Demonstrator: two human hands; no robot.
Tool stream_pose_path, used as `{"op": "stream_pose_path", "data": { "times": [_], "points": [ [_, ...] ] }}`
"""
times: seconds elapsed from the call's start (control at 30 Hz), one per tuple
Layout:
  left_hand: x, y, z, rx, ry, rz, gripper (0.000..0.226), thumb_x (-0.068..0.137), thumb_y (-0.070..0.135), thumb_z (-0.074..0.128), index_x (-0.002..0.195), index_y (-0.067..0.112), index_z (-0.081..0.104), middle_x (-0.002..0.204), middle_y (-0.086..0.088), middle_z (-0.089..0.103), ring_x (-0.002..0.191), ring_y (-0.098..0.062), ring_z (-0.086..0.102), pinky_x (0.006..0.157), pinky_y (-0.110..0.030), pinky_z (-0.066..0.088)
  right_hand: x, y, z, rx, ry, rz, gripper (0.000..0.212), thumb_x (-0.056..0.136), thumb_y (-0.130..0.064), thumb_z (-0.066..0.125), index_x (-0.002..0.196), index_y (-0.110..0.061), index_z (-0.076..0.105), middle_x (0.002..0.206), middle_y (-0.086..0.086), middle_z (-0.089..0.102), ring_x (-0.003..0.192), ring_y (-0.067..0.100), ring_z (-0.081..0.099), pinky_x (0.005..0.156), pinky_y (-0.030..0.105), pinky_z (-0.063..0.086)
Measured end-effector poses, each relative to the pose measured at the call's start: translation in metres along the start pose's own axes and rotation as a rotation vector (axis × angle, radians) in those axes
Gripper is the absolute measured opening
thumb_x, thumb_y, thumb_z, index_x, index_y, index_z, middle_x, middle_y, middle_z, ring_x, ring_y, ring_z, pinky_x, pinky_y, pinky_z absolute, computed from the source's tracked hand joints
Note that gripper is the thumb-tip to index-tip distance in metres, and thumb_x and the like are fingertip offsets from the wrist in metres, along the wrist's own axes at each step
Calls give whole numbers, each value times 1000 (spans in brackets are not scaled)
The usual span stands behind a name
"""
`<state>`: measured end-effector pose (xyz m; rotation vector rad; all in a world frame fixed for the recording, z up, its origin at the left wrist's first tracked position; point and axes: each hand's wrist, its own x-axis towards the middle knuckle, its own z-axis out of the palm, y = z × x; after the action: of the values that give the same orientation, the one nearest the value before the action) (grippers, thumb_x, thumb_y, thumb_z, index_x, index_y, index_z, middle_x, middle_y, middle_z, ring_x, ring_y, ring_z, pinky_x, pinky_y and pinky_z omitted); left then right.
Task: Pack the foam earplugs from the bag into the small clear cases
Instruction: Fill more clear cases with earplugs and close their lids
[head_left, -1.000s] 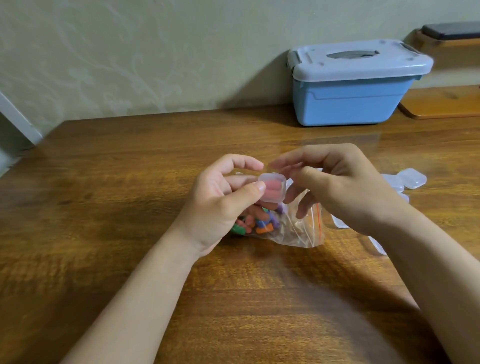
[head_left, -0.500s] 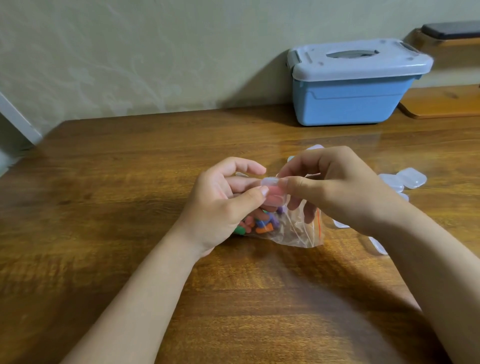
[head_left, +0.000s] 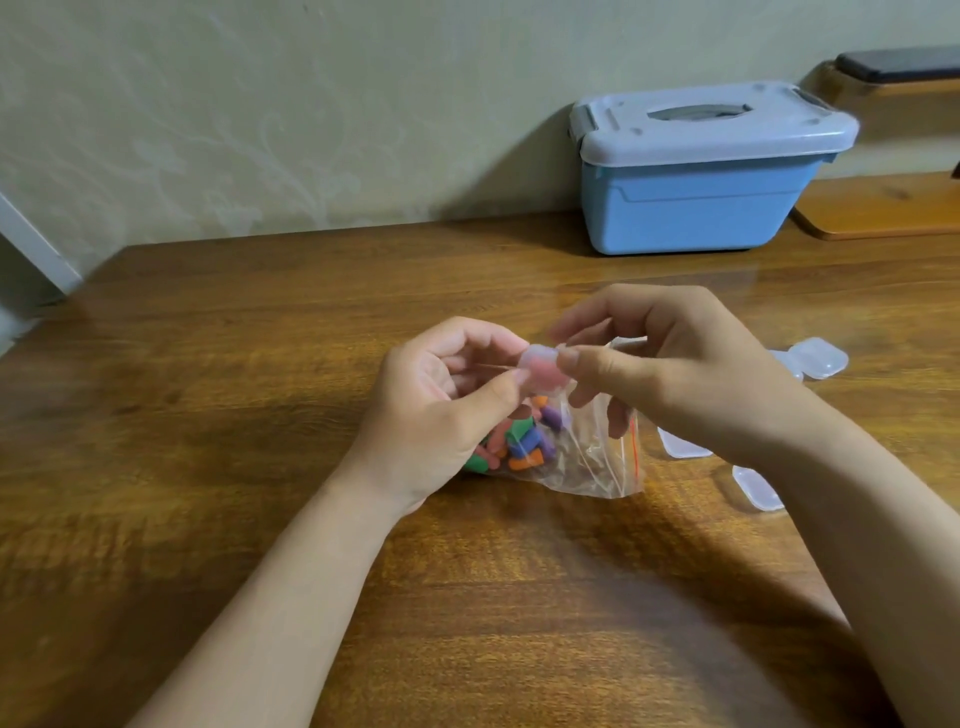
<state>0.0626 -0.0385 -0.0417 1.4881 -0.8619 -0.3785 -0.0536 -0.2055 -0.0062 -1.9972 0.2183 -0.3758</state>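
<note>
Centrally, the left hand (head_left: 436, 410) and right hand (head_left: 675, 369) are pinching one small clear case (head_left: 543, 370) (pink showing inside) just above the bag (head_left: 592, 457) of earplugs (head_left: 524, 444). Spare cases (head_left: 818, 358) are sitting beside the right wrist, while the table (head_left: 208, 389) is stretching wide leftward to its edge.

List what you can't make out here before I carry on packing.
Head view: whether the small clear plastic case is snapped shut; the left hand and right hand pinch it, and it is blurred.
How many colourful foam earplugs are in the clear zip bag; the left hand covers part.
How many spare clear cases lie at the right; the right forearm hides some.
</note>
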Motion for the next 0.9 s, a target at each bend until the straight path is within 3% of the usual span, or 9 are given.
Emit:
{"op": "stream_pose_path", "data": {
  "times": [0.1, 0.2, 0.27, 0.4, 0.6, 0.73, 0.9],
  "points": [
    [-1, 0, 1, 27, -6, 41, 23, 87, -5, 70, 101, 12, 69, 102, -5, 75, 98, -20, 74, 80, -33, 61, 0, 1, 1, -68, -38, -47, 20, 83, -32, 77, 97, -17, 76, 84, -1, 74, 74, 22, 73, 60, 49, 60],
    [0, -3, 3, 163, 99, 76, 25, 90, 0, 68, 103, 21, 68, 103, 4, 72, 99, -10, 71, 80, -28, 61, 1, 1, -6, -44, 87, -83, 21, 80, -30, 78, 97, -17, 77, 88, 1, 76, 77, 19, 74, 69, 46, 61],
    [1, -4, 3, 252, 189, 102, 24, 92, 4, 66, 101, 26, 67, 101, 7, 70, 97, -5, 69, 79, -24, 60, 3, 1, -17, 7, 261, -82, 22, 77, -31, 81, 95, -18, 76, 87, 2, 76, 78, 14, 75, 72, 37, 63],
    [3, -9, 1, 307, 238, 126, 21, 93, 4, 64, 102, 23, 67, 97, 6, 70, 90, -12, 71, 73, -33, 62, 10, 14, -32, -18, 470, -118, 14, 83, -17, 80, 95, -18, 74, 86, -8, 75, 81, 1, 73, 74, 17, 55],
    [3, -17, 2, 455, 229, 229, 20, 90, 9, 62, 105, 20, 67, 97, 4, 69, 91, -11, 66, 73, -23, 57, 19, 42, -31, -385, 562, -119, 19, 86, -12, 76, 103, -18, 75, 98, 0, 75, 89, 11, 72, 86, 32, 58],
    [3, -18, 2, 479, 223, 250, 20, 89, 12, 59, 105, 24, 65, 97, 3, 68, 92, -9, 65, 73, -21, 56, 20, 46, -22, -566, 534, -216, 22, 86, -11, 75, 107, -15, 76, 104, 2, 74, 89, 10, 64, 81, 25, 52],
    [2, -19, 1, 507, 212, 234, 25, 93, 3, 63, 107, 24, 64, 99, 2, 68, 95, -7, 64, 74, -17, 55, 29, 56, -8, -748, 434, -294, 20, 87, -17, 74, 106, -23, 76, 110, -4, 74, 101, 24, 64, 85, 45, 49]
  ]
}}
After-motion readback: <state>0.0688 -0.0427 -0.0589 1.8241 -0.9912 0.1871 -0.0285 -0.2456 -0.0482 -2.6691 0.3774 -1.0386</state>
